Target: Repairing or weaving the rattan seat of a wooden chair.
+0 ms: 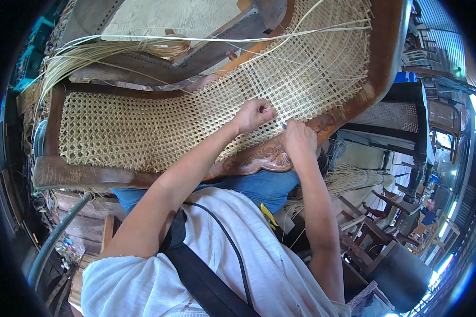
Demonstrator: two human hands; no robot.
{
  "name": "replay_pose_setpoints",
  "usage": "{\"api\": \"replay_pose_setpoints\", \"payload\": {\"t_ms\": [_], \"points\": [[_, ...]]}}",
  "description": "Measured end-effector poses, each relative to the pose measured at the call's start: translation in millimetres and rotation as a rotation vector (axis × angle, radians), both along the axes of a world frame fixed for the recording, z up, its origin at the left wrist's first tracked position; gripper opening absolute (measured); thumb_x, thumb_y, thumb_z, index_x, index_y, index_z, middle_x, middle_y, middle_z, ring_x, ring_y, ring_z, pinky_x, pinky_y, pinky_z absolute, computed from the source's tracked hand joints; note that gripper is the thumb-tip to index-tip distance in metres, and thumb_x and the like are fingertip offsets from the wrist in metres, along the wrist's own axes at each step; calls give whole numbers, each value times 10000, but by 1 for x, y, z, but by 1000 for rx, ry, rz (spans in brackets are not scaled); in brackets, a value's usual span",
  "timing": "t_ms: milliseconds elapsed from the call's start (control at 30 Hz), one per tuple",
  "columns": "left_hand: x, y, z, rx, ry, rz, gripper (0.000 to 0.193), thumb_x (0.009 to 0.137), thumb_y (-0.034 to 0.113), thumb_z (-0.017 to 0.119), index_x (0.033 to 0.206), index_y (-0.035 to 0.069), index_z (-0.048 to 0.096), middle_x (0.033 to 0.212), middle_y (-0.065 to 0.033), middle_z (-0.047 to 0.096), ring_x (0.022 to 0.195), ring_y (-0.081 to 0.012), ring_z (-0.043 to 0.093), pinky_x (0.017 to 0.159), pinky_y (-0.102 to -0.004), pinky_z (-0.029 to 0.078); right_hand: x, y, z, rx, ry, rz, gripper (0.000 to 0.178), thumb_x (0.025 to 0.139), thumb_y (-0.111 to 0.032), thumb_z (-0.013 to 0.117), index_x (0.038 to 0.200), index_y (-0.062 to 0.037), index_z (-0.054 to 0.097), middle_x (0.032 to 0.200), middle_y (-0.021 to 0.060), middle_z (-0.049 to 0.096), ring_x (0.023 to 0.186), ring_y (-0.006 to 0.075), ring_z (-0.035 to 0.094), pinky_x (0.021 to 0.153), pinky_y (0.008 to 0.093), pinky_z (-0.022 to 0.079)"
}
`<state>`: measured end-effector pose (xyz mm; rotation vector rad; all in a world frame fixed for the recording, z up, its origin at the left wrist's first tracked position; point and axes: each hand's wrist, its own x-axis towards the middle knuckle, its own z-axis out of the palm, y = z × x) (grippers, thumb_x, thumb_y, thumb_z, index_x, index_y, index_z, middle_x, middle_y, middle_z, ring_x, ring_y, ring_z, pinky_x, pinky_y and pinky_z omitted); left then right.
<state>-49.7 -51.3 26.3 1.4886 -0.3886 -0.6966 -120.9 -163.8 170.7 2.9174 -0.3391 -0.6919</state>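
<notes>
A carved wooden chair frame (pixel 84 177) lies across my lap, its woven cane panel (pixel 121 127) stretching from the left up to the upper right. Over the middle of the weave, my left hand (pixel 255 114) is closed, thumb and fingers curled together at the cane; what they pinch is too small to make out. My right hand (pixel 300 138) is closed beside it, at the panel's near edge by the carved rail (pixel 272 156). A small dark tip pokes out by its fingers; the rest is hidden in the grip. Long loose cane strands (pixel 217 39) run across the top.
A bundle of cane strands (pixel 116 50) hangs over the frame at the upper left. Behind it is another dark wooden frame (pixel 195 63). Right of me are more cane (pixel 354 179), a black chair with a cane panel (pixel 396 116) and stacked wooden furniture parts (pixel 365 227).
</notes>
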Motion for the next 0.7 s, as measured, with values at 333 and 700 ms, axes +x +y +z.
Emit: {"api": "replay_pose_setpoints", "payload": {"t_ms": [333, 700], "points": [[7, -9, 14, 74, -425, -100, 169, 867, 209, 669, 898, 44, 679, 854, -142, 660, 785, -305, 633, 712, -397, 507, 5, -7, 3, 23, -56, -93, 204, 865, -113, 517, 932, 17, 660, 904, 243, 687, 868, 378, 689, 782, 477, 540], [-14, 5, 13, -15, -363, 9, 142, 871, 160, 653, 921, 38, 704, 872, -151, 649, 849, -326, 616, 770, -399, 505, -10, -2, 20, 90, -54, -166, 228, 869, -181, 574, 972, 9, 647, 921, 242, 687, 867, 383, 689, 791, 466, 539]]}}
